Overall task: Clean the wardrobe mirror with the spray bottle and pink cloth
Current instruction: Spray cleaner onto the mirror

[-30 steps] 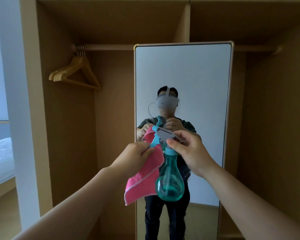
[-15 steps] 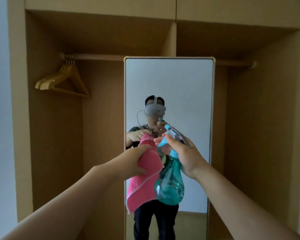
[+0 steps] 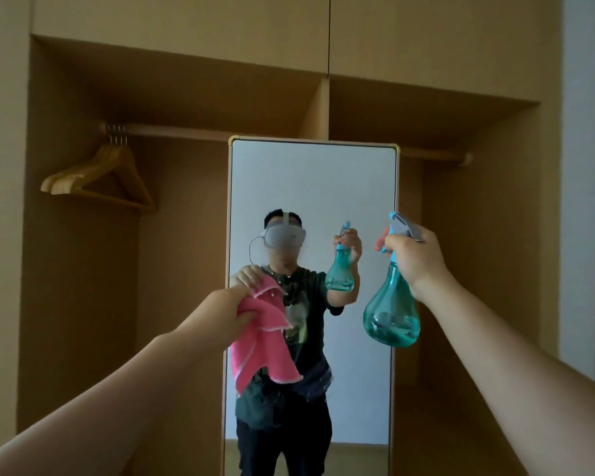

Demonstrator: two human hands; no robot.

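A tall framed mirror (image 3: 323,187) stands upright in the middle of the open wooden wardrobe. My left hand (image 3: 220,312) grips a pink cloth (image 3: 261,345) in front of the mirror's left edge, and the cloth hangs down from my fingers. My right hand (image 3: 414,255) holds a teal spray bottle (image 3: 392,314) by its neck and trigger, just right of the mirror's right edge, nozzle toward the glass. Small droplets speckle the glass around the middle. The mirror reflects a person with both items.
Several wooden hangers (image 3: 100,176) hang from the rail (image 3: 186,132) at the upper left. A vertical divider (image 3: 318,108) splits the wardrobe above the mirror. White wall strips (image 3: 579,201) flank the wardrobe on both sides.
My hands have moved apart: the bottle has swung right and up, clear of the cloth. The view has tilted upward and pulled back, showing more of the wardrobe top. Droplets now show on the glass.
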